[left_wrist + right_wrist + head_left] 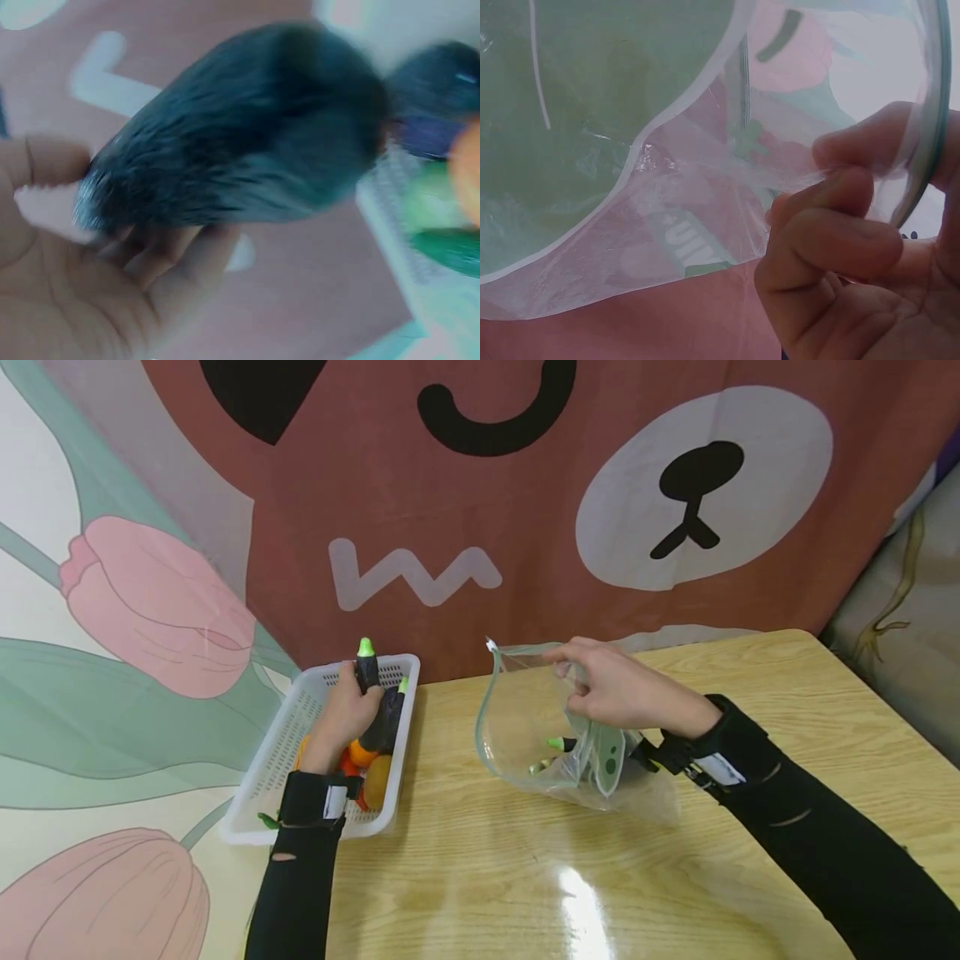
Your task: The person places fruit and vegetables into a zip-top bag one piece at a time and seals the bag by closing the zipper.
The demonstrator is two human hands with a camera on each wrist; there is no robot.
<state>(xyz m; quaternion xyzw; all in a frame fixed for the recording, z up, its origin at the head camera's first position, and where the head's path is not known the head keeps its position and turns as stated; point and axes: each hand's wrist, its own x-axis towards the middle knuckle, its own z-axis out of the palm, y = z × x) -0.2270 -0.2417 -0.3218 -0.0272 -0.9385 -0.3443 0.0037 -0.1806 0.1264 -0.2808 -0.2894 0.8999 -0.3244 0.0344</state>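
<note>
Two grips: my left hand [343, 718] holds a dark eggplant [247, 135] by its narrow end, its thick, probably heavier, smooth and slippery-looking body reaching past my fingers above the white basket [262, 777], while my right hand [615, 685] pinches the light, floppy clear bag [609, 760] near its mouth.

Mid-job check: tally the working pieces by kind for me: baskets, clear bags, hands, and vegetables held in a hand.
Baskets: 1, the white basket
Clear bags: 1, the clear bag
Hands: 2, left hand and right hand
Held vegetables: 1, the dark green-tipped vegetable
Total: 5
</note>
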